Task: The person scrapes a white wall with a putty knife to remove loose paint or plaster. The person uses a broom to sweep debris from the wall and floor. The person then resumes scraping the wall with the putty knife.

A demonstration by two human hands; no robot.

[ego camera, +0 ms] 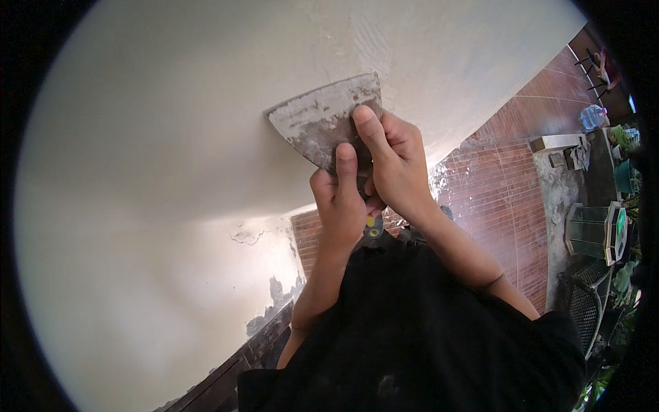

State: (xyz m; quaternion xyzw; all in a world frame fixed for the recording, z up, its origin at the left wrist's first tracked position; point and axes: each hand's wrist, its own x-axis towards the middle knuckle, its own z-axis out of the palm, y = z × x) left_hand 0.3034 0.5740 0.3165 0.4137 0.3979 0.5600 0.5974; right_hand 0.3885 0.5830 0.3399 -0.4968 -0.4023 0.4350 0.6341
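Observation:
A wide putty knife (324,116) with a metal blade crusted in dried filler is gripped by both hands before the cream-painted wall (170,129). My left hand (342,190) has its thumb laid on the lower part of the blade; the fingers are hidden behind. My right hand (399,159) presses its thumb on the blade's right side, fingers curled behind it. The handle's grey and yellow end (374,229) shows below the hands. Whether the blade's edge touches the wall cannot be told. Above it, the wall bears a patch of streaked filler (371,44).
Left of my arms, the lower wall has a crack (248,238) and peeling paint (278,293) above dark wood (226,381). Red-brown floor tiles (494,180) with white specks lie to the right, with a water bottle (593,117), a glass-sided case (594,232), a woven chair (587,304) and plants beyond.

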